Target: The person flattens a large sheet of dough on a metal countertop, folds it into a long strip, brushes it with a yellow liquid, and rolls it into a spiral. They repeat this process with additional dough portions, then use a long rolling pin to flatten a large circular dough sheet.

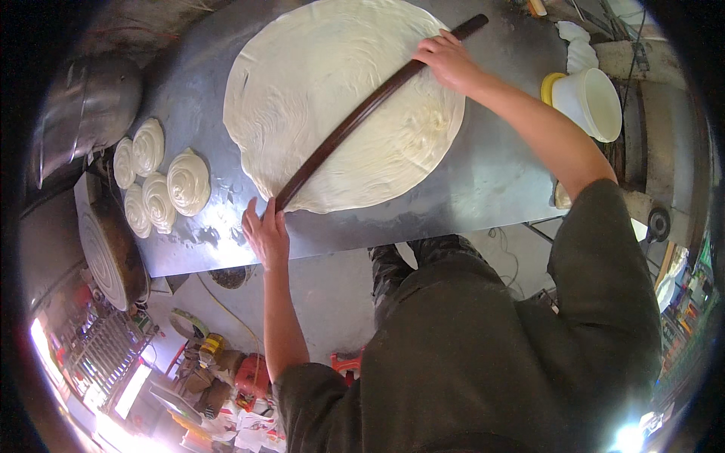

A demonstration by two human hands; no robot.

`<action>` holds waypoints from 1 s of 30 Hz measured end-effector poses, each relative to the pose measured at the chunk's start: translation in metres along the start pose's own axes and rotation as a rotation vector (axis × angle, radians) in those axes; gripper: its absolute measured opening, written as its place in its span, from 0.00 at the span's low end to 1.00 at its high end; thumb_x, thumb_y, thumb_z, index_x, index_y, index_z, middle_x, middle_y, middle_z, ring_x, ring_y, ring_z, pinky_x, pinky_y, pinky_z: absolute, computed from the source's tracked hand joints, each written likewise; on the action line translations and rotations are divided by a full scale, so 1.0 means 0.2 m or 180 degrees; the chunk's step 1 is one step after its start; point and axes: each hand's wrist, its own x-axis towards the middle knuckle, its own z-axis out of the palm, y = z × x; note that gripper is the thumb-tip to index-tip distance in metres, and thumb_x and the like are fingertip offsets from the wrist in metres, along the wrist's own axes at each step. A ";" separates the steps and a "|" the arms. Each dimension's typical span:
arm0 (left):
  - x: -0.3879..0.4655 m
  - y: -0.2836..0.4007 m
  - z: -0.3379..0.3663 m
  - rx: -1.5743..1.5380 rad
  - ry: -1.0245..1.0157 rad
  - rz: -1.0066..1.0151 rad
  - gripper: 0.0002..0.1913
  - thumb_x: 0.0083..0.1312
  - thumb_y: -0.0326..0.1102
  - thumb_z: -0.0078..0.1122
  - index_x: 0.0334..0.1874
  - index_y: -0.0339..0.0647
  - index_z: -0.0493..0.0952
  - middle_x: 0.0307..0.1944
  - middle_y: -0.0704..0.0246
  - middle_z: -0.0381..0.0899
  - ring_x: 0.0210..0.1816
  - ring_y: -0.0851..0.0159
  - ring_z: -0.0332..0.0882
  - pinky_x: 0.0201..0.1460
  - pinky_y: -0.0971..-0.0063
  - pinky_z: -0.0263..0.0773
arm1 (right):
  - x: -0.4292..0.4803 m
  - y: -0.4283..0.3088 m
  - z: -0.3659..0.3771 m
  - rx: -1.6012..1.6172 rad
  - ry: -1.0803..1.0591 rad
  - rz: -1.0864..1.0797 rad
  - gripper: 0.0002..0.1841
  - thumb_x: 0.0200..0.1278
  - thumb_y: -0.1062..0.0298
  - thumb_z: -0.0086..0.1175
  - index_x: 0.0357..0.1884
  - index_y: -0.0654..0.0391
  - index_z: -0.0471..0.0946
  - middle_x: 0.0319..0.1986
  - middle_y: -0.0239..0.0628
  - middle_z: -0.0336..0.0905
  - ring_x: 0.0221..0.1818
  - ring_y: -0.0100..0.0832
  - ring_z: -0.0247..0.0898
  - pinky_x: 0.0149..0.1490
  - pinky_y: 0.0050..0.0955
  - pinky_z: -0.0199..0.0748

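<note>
A large, thin, roughly round sheet of dough (317,102) lies on a metal worktop (498,187). Diagonally across it rests a long dark wooden rolling pin (351,122). My left hand (266,232) is at the pin's near left end, by the dough's lower edge, with its fingertips touching the wood; whether it grips is not plain. Near the far right end, my right hand (447,62) lies over the pin, fingers bent across it, the tip sticking out beyond. Several coiled dough rounds (188,182) sit close together on the worktop's left part.
A large metal pot (90,107) stands at the left, above a round pan or lid (102,257) beside the worktop. On the right edge are a white plastic bucket (600,105) with a yellow rim behind it and a white cloth or bag (579,48). The worktop's front edge runs before my body.
</note>
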 end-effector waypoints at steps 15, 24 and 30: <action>-0.40 0.38 0.06 -0.0384 -0.0966 -0.0064 0.35 0.80 0.51 0.42 0.84 0.41 0.55 0.86 0.53 0.47 0.85 0.39 0.41 0.84 0.42 0.40 | -0.73 -0.36 -0.01 -0.0030 -0.0302 0.0670 0.33 0.81 0.49 0.46 0.81 0.53 0.60 0.83 0.44 0.46 0.85 0.49 0.38 0.84 0.53 0.41; -0.25 0.44 0.16 -0.0359 -0.0519 -0.0132 0.36 0.80 0.51 0.41 0.84 0.35 0.53 0.86 0.51 0.45 0.85 0.40 0.41 0.84 0.44 0.40 | -0.62 -0.43 0.09 0.0019 -0.0112 0.0738 0.33 0.82 0.48 0.44 0.83 0.49 0.56 0.83 0.38 0.47 0.85 0.45 0.39 0.84 0.56 0.40; -0.57 0.58 0.09 -0.0692 -0.0833 -0.0041 0.38 0.80 0.56 0.42 0.84 0.36 0.54 0.85 0.52 0.47 0.85 0.40 0.41 0.84 0.42 0.40 | -1.08 -0.53 -0.07 -0.0011 -0.0744 0.0852 0.37 0.78 0.48 0.50 0.83 0.51 0.56 0.83 0.40 0.47 0.85 0.45 0.40 0.83 0.57 0.41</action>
